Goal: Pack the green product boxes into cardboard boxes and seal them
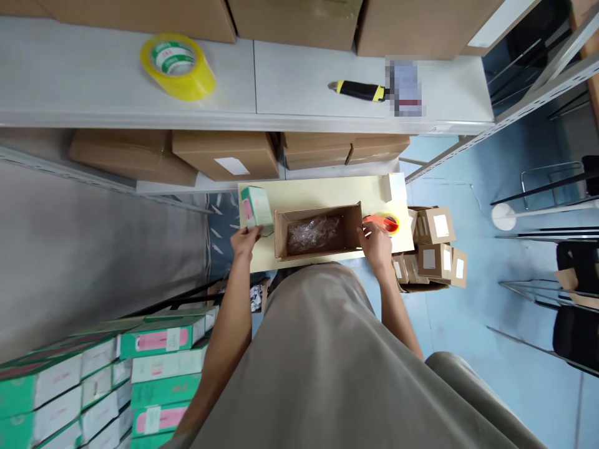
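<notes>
An uncovered cardboard box [279, 234] stands on a cream tabletop [327, 188], with crumpled clear bubble wrap [312, 236] lying inside it. My left hand [245, 241] grips the lower end of a green and white product box [257, 207], tilted just left of the cardboard box. On the other side, my right hand [375, 244] has its fingers closed on the cardboard box's right wall. Beside that hand lies an orange tape dispenser [380, 222] with a yellow tape roll. A small white box [395, 186] sits at the table's back right corner.
Above the table runs a grey shelf [290, 81] with a yellow tape roll [178, 65] and a black-yellow cutter [360, 90]. Brown cartons [224, 154] fill the lower shelf. Green boxes [163, 390] are stacked at lower left; small labelled cartons [434, 259] stand right of the table.
</notes>
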The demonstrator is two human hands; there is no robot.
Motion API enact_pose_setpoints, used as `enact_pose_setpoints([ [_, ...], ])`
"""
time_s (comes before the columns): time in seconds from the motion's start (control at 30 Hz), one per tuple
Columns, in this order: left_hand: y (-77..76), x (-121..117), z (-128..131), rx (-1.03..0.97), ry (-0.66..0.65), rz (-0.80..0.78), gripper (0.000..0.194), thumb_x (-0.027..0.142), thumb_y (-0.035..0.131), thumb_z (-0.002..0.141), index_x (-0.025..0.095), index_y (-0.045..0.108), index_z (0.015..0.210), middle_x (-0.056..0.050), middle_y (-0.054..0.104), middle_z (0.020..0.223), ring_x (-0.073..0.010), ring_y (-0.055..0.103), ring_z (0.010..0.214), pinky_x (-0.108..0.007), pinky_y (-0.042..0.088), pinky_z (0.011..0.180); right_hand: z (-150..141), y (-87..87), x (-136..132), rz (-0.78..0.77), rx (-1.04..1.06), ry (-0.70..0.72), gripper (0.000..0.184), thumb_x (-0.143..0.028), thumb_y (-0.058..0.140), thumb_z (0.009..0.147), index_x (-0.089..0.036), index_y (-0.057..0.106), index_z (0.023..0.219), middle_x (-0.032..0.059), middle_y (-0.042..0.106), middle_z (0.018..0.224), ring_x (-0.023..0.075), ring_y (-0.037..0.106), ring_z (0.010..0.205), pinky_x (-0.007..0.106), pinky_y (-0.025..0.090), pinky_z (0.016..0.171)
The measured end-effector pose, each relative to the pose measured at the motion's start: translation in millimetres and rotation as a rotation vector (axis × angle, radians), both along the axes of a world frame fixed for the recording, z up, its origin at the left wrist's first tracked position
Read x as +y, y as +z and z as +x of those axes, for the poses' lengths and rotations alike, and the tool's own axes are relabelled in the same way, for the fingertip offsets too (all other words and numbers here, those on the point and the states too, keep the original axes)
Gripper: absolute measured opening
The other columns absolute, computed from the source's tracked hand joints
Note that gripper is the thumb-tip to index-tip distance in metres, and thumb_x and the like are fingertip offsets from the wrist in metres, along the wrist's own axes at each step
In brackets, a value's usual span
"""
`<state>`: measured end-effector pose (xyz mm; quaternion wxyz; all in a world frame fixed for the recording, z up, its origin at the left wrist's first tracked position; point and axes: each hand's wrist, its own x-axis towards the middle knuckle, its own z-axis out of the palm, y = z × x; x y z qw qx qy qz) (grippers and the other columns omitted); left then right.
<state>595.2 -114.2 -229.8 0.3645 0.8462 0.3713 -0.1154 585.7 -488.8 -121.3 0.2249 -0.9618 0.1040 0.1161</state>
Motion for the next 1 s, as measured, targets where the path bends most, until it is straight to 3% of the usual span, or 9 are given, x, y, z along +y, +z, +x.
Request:
enact_pose_setpoints([
  [0.1, 24.1, 5, -15, -0.212, 0.169, -0.192, 0.048, 0.042, 0.081, 0.089, 0.013, 0.077, 0.127, -0.011, 0.082, 0.107, -0.0233, 0.081, 0.103, -0.039, 0.07, 0.096, 1, -7.2, 0, 0.0, -0.005, -0.003, 0.027, -0.037, 0.062, 0.109, -0.017, 0.077, 0.119, 0.0161, 0.084, 0.105, 0.03, 0.076, 0.092, 0.039, 0.054, 0.082],
  [0.17, 49.6, 6, -28, -0.476, 0.275, -0.405, 0.058, 0.046, 0.093, 0.078, 0.017, 0.079, 0.127, -0.01, 0.083, 0.117, -0.0262, 0.081, 0.115, -0.041, 0.068, 0.105, 0, -8.0, -1, 0.018, -0.075, -0.008, 0.028, -0.037, 0.062, 0.108, -0.017, 0.076, 0.121, 0.018, 0.084, 0.113, 0.0324, 0.076, 0.101, 0.044, 0.059, 0.09],
  [0.23, 80.9, 4, -41, -0.636, 0.183, -0.519, 0.075, 0.049, 0.104, 0.064, 0.022, 0.081, 0.129, -0.009, 0.082, 0.13, -0.0318, 0.077, 0.128, -0.042, 0.067, 0.111, -2, -0.5, -2, 0.068, -0.202, -0.006, 0.034, -0.042, 0.062, 0.109, -0.017, 0.074, 0.128, 0.0197, 0.081, 0.126, 0.0334, 0.074, 0.111, 0.05, 0.061, 0.098],
  [0.3, 112.6, -2, -50, -0.644, 0.018, -0.548, 0.089, 0.05, 0.108, 0.059, 0.023, 0.078, 0.138, -0.011, 0.08, 0.14, -0.0366, 0.074, 0.135, -0.045, 0.069, 0.109, -6, 16.3, -2, 0.189, -0.296, 0.028, 0.043, -0.049, 0.065, 0.109, -0.021, 0.071, 0.141, 0.0181, 0.077, 0.137, 0.0313, 0.073, 0.112, 0.051, 0.064, 0.097],
  [0.43, 153.4, -24, -56, -0.522, -0.392, -0.456, 0.079, 0.048, 0.1, 0.071, 0.024, 0.076, 0.142, -0.01, 0.074, 0.145, -0.0349, 0.074, 0.136, -0.043, 0.071, 0.105, -10, 57.0, 3, 0.443, -0.275, 0.278, 0.081, -0.05, 0.081, 0.101, -0.035, 0.046, 0.173, 0.0124, 0.064, 0.165, 0.0317, 0.073, 0.122, 0.049, 0.07, 0.092],
  [0.53, 155.6, -39, -50, -0.424, -0.667, -0.273, 0.06, 0.035, 0.087, 0.083, 0.024, 0.076, 0.141, -0.01, 0.072, 0.147, -0.0326, 0.073, 0.136, -0.044, 0.067, 0.113, -8, 64.5, 10, 0.337, -0.259, 0.463, 0.092, -0.031, 0.082, 0.099, -0.037, 0.039, 0.18, 0.0109, 0.059, 0.171, 0.0381, 0.064, 0.143, 0.061, 0.064, 0.113],
  [0.67, 134.8, -51, -38, -0.323, -0.863, -0.082, 0.066, 0.014, 0.073, 0.082, 0.024, 0.072, 0.147, -0.01, 0.071, 0.148, -0.0333, 0.072, 0.134, -0.046, 0.061, 0.12, -1, 35.7, 20, 0.116, -0.18, 0.609, 0.081, -0.019, 0.078, 0.098, -0.029, 0.051, 0.174, 0.0161, 0.067, 0.157, 0.0417, 0.063, 0.143, 0.066, 0.057, 0.122],
  [0.83, 106.4, -66, -29, -0.244, -0.941, 0.071, 0.082, 0.002, 0.069, 0.074, 0.022, 0.067, 0.154, -0.014, 0.07, 0.144, -0.0374, 0.067, 0.14, -0.052, 0.058, 0.123, 9, -0.7, 37, -0.021, -0.026, 0.652, 0.06, -0.028, 0.08, 0.1, -0.02, 0.065, 0.157, 0.0217, 0.074, 0.141, 0.043, 0.071, 0.127, 0.061, 0.062, 0.11],
  [1.0, 98.0, -74, -39, -0.314, -0.889, 0.208, 0.08, 0.001, 0.066, 0.08, 0.018, 0.062, 0.158, -0.02, 0.067, 0.147, -0.0407, 0.06, 0.146, -0.059, 0.052, 0.128, 9, -7.2, 35, 0.072, -0.09, 0.682, 0.032, -0.033, 0.073, 0.106, -0.023, 0.074, 0.137, 0.0168, 0.077, 0.13, 0.0354, 0.073, 0.117, 0.053, 0.062, 0.108],
])
